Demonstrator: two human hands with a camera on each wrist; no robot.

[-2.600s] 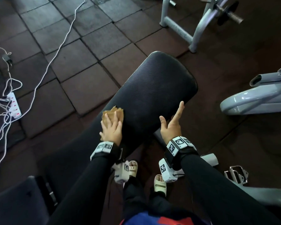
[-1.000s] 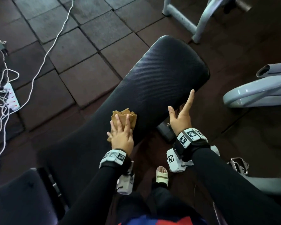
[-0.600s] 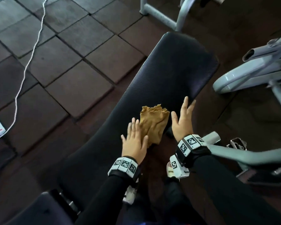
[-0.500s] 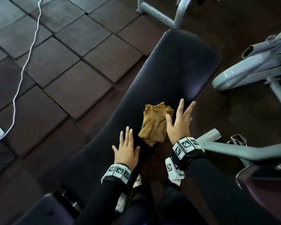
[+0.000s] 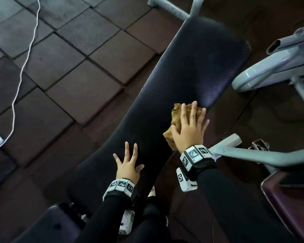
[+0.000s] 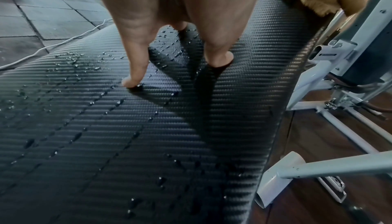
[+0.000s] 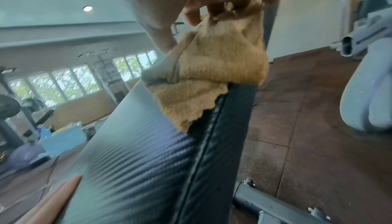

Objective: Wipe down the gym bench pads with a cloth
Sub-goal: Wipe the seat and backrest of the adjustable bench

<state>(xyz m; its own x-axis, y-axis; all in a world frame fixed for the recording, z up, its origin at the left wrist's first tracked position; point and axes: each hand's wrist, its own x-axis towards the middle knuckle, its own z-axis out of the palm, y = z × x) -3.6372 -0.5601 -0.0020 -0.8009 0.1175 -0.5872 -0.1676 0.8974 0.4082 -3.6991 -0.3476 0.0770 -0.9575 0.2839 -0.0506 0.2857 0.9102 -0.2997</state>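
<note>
Head view: the right hand (image 5: pixel 187 130) presses the crumpled tan terry cloth (image 5: pixel 176 118) with straight fingers on the right edge of the black textured bench (image 5: pixel 191 71); the left hand (image 5: pixel 128 165), fingers released, rests nearer. Overhanging, the cloth may slip off.

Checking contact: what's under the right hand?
The tan cloth, pressed by the right hand onto the right edge of the bench pad. The pad surface beneath the cloth is covered, so its state can't be seen.
</note>
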